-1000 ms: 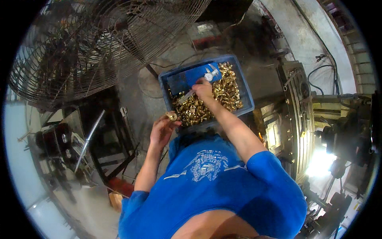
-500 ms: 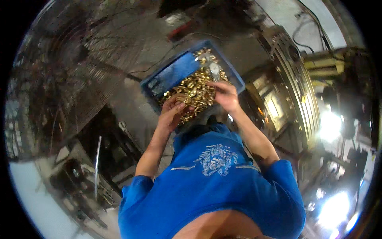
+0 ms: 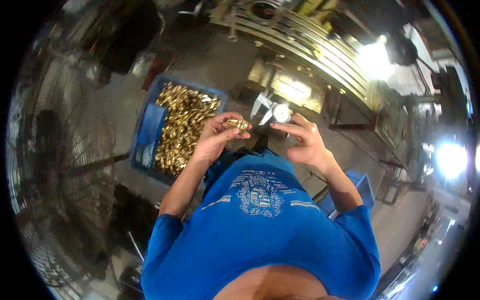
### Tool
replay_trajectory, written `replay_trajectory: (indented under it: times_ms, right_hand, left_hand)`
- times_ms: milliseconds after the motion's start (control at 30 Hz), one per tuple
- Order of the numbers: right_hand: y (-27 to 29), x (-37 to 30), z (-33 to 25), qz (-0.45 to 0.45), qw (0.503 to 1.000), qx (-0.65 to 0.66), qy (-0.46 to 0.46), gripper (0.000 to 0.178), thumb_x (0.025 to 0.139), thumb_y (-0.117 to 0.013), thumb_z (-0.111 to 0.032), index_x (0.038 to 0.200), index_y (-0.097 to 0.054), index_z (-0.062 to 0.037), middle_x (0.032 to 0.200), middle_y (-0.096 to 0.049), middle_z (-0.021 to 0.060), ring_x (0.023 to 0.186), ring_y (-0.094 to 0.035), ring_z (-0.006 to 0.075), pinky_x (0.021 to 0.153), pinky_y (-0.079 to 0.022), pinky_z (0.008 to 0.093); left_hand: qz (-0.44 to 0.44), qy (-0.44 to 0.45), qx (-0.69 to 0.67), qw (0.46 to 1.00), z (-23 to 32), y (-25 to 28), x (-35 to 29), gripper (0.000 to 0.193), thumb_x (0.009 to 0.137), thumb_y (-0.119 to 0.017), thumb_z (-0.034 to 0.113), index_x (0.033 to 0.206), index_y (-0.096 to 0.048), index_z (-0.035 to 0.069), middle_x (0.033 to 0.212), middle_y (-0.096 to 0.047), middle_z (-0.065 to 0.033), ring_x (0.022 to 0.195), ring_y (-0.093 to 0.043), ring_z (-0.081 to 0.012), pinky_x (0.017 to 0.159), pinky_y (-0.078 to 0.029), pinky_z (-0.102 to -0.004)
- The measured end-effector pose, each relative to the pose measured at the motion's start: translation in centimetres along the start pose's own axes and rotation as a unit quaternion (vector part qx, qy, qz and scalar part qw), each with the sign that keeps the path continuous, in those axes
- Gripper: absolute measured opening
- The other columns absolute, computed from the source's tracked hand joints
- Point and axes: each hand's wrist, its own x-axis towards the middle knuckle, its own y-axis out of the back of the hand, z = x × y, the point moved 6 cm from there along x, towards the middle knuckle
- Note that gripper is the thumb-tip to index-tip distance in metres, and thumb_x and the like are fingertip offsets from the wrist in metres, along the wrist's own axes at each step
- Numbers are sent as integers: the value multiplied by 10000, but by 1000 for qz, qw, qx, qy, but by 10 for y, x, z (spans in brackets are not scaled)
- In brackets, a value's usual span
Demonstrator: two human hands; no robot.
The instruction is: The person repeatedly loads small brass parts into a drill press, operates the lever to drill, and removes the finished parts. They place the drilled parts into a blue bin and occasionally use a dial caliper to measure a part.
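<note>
My left hand (image 3: 212,140) is closed on a small brass fitting (image 3: 238,124), pinched between thumb and fingers. My right hand (image 3: 310,144) holds a dial caliper (image 3: 281,113) with a round white face. The caliper's jaws are spread and point toward the fitting, with a gap between the two. Left of my left hand is a blue plastic bin (image 3: 141,134) heaped with shiny brass fittings (image 3: 182,117). A blue piece (image 3: 152,122) lies over the bin's left part.
A slotted metal machine table (image 3: 325,62) runs across the upper right, with a bright lamp (image 3: 375,61) beyond it. Another blue bin (image 3: 362,186) stands behind my right forearm. A large fan-like guard (image 3: 55,145), blurred, is at the left.
My view has turned, so the bin now appears farther left. Both hands have come away from the pile, the left with a brass fitting, the right with the caliper.
</note>
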Motion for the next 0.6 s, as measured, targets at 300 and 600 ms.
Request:
replay_trajectory:
  times_ms: [300, 600]
  right_hand:
    - [94, -71, 58, 90, 983, -156, -24, 571, 462, -621, -91, 1025, -667, -174, 697, -462, 95, 539, -495, 255, 463, -415, 344]
    - [142, -106, 86, 122, 971, -191, -81, 559, 448, -628, -114, 1002, -674, -173, 679, -435, 87, 494, -472, 230, 435, -399, 331]
  left_hand:
    - [-127, 89, 48, 987, -70, -114, 91, 280, 825, -606, 73, 1088, -538, 4, 1000, -615, -181, 956, -605, -270, 794, -524, -390]
    - [-148, 163, 37, 975, -104, -171, 136, 309, 804, -639, 73, 1087, -547, -13, 980, -630, -156, 903, -630, -239, 779, -538, -356]
